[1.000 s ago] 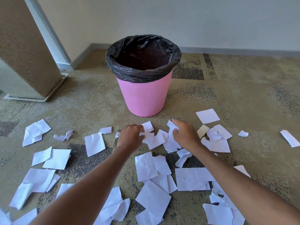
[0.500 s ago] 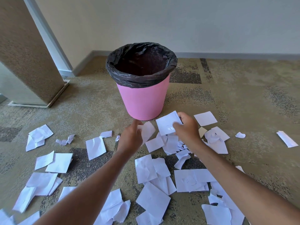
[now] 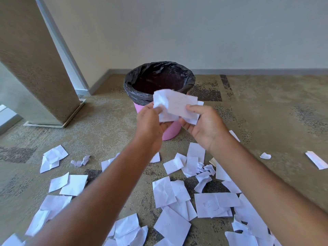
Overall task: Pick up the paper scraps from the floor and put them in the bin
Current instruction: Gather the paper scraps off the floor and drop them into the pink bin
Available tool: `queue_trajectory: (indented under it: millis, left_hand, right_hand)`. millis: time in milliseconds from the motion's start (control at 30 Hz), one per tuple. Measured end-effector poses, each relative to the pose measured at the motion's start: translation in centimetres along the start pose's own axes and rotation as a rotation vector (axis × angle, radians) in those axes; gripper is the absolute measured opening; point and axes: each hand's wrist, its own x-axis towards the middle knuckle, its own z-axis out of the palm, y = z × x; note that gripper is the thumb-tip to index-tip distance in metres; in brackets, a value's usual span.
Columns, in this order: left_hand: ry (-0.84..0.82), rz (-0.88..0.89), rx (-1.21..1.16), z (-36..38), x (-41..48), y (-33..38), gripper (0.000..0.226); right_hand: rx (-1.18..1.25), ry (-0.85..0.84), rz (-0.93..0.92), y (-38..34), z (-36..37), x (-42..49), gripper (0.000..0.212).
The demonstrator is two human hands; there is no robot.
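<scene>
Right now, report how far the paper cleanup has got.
Done: nothing visible inside the pink bin with black liner yet. In hand: left hand and right hand hold white paper scraps just before its rim. Left: many scraps still litter the patterned carpet.

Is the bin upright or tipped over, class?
Upright. The bin stands on its base on the carpet, and its open bag-lined mouth faces up.

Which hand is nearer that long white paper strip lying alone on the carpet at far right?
Right. The right hand is nearer the paper strip; the left hand is farther away.
</scene>
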Motion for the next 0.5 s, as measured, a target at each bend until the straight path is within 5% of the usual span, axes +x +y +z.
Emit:
queue_trajectory:
  millis: [267, 500]
  left_hand:
    - [-0.062, -0.061, -0.209, 3.2, 1.0, 9.0, 0.050]
    - [-0.128, -0.161, -0.287, 2.8, 1.1, 10.0, 0.101]
  right_hand:
    - [0.096, -0.154, -0.003, -4.7, 7.1, 1.0, 0.016]
    - [0.105, -0.176, 0.027, -5.2, 8.2, 1.7, 0.047]
